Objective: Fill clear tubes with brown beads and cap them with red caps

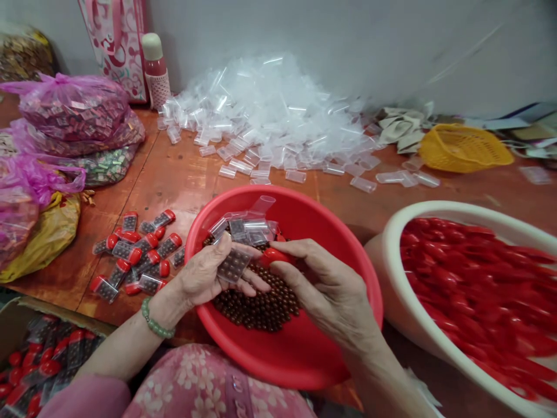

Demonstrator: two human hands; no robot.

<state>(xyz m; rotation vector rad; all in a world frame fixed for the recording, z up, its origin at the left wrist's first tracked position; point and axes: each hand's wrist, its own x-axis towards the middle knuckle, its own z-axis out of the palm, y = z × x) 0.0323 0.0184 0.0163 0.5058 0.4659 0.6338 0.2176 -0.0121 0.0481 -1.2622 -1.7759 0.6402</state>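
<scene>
Over a red basin (339,354), my left hand (209,273) grips a clear plastic tube (236,264) filled with dark brown balls, its thumb on top. Between thumb and fingertips, my right hand (328,284) pinches a red plastic cap (275,256) close to the tube's right end; I cannot tell whether the two touch. Beneath the hands, small shiny brown balls (261,305) lie heaped in the basin. More clear tubes (250,230), some holding balls, rest on the heap at the basin's far left side.
Capped tubes (143,258) lie left of the basin; a carton (26,313) below holds more. White tub (394,255) of red caps (478,290) stands right. Behind are piled empty tubes (278,116), a yellow basket (465,148), a bottle (154,69) and filled bags (73,116).
</scene>
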